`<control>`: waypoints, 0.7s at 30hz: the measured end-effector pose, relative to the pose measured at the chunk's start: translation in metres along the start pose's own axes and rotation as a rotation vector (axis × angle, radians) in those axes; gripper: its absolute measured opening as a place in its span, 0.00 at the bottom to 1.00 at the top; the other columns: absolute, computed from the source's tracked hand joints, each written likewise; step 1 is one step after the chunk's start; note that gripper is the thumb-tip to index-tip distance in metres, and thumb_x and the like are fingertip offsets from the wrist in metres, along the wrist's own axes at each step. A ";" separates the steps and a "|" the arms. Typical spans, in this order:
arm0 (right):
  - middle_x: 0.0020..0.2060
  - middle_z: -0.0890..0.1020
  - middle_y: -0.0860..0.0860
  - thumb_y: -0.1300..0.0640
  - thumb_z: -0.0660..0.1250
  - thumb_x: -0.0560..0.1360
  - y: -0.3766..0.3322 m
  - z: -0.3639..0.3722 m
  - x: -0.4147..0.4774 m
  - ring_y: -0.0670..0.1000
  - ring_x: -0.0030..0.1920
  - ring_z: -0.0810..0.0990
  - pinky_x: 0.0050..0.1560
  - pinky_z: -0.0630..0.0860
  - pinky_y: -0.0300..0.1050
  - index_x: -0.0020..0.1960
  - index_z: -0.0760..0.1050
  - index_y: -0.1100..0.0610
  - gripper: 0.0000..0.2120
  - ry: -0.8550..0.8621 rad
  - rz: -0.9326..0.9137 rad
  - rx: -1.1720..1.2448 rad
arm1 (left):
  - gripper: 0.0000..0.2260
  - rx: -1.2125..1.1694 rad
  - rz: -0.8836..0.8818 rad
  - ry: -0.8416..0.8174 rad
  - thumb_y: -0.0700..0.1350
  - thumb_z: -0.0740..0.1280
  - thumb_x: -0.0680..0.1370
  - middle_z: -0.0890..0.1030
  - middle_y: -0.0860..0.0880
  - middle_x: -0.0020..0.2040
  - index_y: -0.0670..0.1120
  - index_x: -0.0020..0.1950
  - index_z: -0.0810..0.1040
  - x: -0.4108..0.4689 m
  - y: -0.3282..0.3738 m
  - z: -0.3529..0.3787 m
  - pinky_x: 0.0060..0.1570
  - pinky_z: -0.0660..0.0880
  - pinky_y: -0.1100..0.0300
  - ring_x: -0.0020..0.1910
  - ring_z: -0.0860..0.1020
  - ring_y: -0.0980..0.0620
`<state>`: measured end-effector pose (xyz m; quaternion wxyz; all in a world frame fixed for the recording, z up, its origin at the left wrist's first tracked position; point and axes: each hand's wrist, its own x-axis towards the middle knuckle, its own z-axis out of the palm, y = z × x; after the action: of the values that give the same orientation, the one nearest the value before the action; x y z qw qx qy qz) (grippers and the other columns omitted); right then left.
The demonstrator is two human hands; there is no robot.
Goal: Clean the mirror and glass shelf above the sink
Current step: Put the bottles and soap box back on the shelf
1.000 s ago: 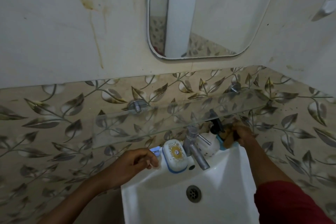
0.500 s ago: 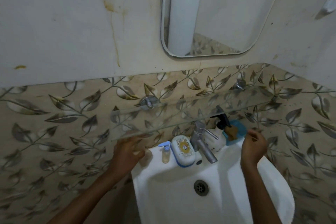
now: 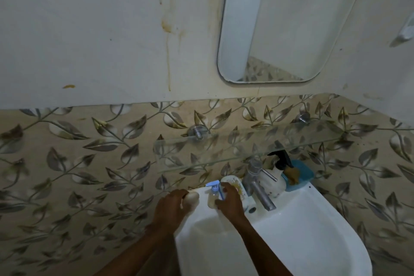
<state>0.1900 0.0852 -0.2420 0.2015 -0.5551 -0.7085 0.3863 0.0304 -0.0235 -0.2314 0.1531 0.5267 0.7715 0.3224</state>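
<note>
Fingers point(image 3: 177, 194) of the left hand point(image 3: 171, 208) curl round a pale lump point(image 3: 192, 199) on the sink's point(image 3: 313, 231) back-left corner. The right hand point(image 3: 231, 203) grips a bottle point(image 3: 211, 198) beside it. The shelf point(image 3: 246, 148) and mirror point(image 3: 291, 29) above the sink look unwiped, so cleaning seems not yet begun.

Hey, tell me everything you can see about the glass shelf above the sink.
The glass shelf is a long clear pane; the leaf-patterned tiles show through it. It juts out from the tiled wall on two round metal brackets, one left and one right, below the mirror and above the tap and sink. It looks hazy. Neither hand touches it: lower down, the left hand grips a pale rounded object and the right hand holds a small pump bottle.
</note>
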 end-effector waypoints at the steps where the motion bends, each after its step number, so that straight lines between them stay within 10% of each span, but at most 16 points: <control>1: 0.65 0.73 0.56 0.65 0.69 0.67 0.001 0.003 0.003 0.55 0.65 0.71 0.62 0.67 0.42 0.68 0.67 0.60 0.30 -0.016 0.005 -0.019 | 0.12 -0.041 0.031 0.008 0.55 0.68 0.70 0.81 0.54 0.49 0.53 0.51 0.79 -0.007 0.005 -0.005 0.42 0.68 0.61 0.48 0.78 0.52; 12: 0.42 0.82 0.57 0.65 0.69 0.65 -0.002 0.022 0.009 0.54 0.35 0.78 0.29 0.69 0.38 0.43 0.71 0.47 0.16 -0.013 0.078 0.135 | 0.16 -0.439 0.305 0.143 0.42 0.76 0.69 0.82 0.65 0.44 0.60 0.47 0.76 -0.052 0.118 -0.127 0.42 0.75 0.71 0.43 0.80 0.64; 21: 0.31 0.76 0.57 0.67 0.63 0.75 -0.021 -0.011 -0.023 0.45 0.16 0.72 0.17 0.67 0.34 0.56 0.75 0.67 0.10 -0.202 0.061 0.145 | 0.13 -0.353 0.295 0.308 0.40 0.72 0.72 0.78 0.60 0.44 0.51 0.53 0.76 0.006 0.120 -0.183 0.36 0.74 0.71 0.40 0.78 0.67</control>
<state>0.1917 0.0653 -0.2154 0.1571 -0.5187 -0.6781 0.4964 0.0081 -0.0515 -0.0158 0.0747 0.5431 0.6326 0.5470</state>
